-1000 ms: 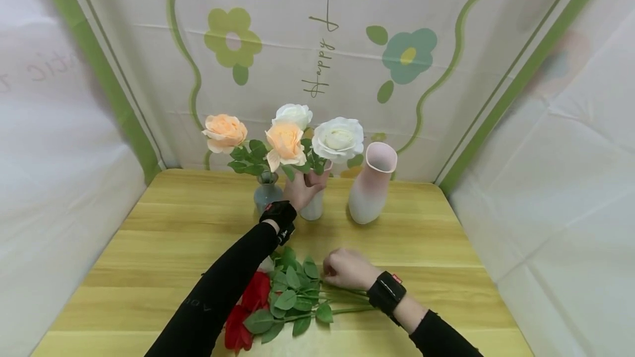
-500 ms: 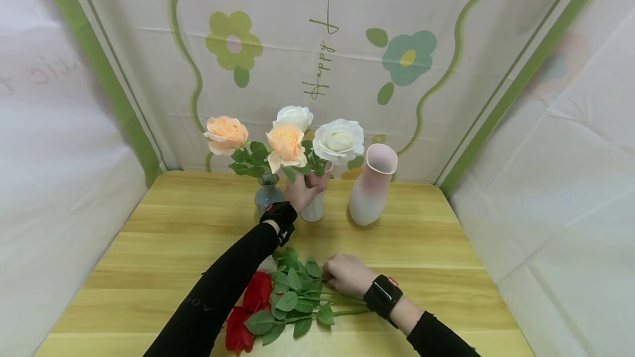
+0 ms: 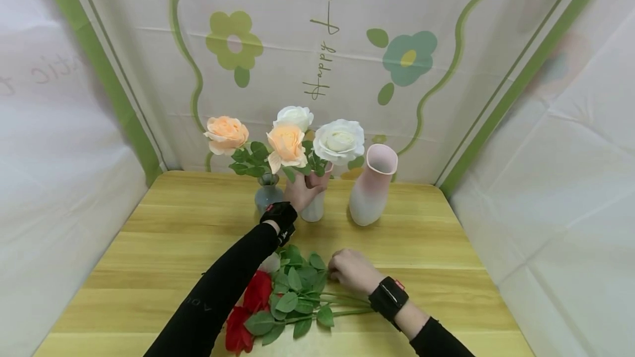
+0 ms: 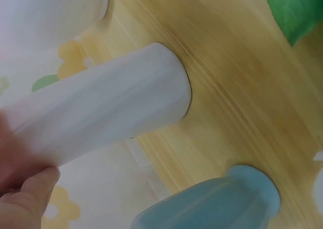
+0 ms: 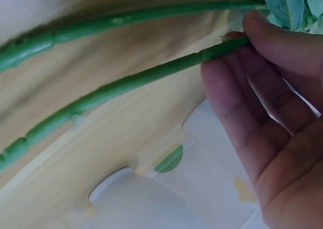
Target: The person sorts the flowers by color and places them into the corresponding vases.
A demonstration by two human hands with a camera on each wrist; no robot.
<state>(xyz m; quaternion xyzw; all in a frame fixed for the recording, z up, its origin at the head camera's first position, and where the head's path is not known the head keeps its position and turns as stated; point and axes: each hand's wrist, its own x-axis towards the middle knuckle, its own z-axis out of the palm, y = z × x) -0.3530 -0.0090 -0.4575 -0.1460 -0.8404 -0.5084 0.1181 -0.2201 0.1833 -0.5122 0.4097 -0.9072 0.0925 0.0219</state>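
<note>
My left hand (image 3: 299, 193) grips the upper part of a slim pink-and-white vase (image 4: 121, 93), which stands on the table with white roses (image 3: 339, 142) above it. In the right wrist view, my right hand (image 5: 282, 82) pinches a green flower stem (image 5: 141, 80) between thumb and fingers. A second stem (image 5: 116, 21) runs beside it, untouched by the fingertips. On the table, red roses (image 3: 258, 292) lie with leaves (image 3: 292, 291) to their right. A whitish bloom (image 3: 270, 263) is partly covered by my left forearm; which bloom belongs to the pinched stem I cannot tell.
Left of the gripped vase stands a blue-grey vase (image 3: 268, 194) with peach roses (image 3: 226, 135). A wider pink-and-white vase (image 3: 369, 191) stands to the right, with no flower in its mouth. A printed curtain (image 3: 278, 70) rises behind the table (image 3: 421, 236).
My right hand has shifted slightly up and to the right, and the nearby leaves have moved with it. More of the whitish bloom shows. The left hand has kept its grip on the slim vase.
</note>
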